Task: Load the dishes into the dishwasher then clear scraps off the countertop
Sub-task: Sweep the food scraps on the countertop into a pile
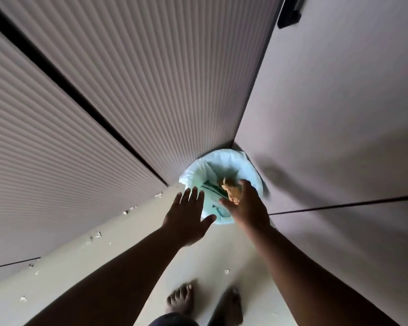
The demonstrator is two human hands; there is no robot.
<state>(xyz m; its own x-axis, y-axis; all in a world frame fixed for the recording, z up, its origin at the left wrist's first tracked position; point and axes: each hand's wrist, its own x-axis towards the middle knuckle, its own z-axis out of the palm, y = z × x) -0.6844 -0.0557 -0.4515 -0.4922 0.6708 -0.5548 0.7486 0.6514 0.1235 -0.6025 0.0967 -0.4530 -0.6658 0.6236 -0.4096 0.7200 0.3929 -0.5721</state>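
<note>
I look straight down at a round bin lined with a pale blue-green bag (224, 161), standing in the corner where two walls meet. My right hand (247, 203) is over the bin's mouth with tan food scraps (231, 190) at its fingers, loosely cupped. Whether the scraps are still held or falling is hard to tell. My left hand (189, 215) hovers flat over the bin's left rim, fingers spread, holding nothing. No dishes, dishwasher or countertop are in view.
Ribbed grey panels (127, 90) rise on the left and a smooth grey wall (339, 114) on the right. My bare feet (181, 300) stand on the pale floor (222, 250). Small white crumbs (90, 240) lie along the floor's left edge.
</note>
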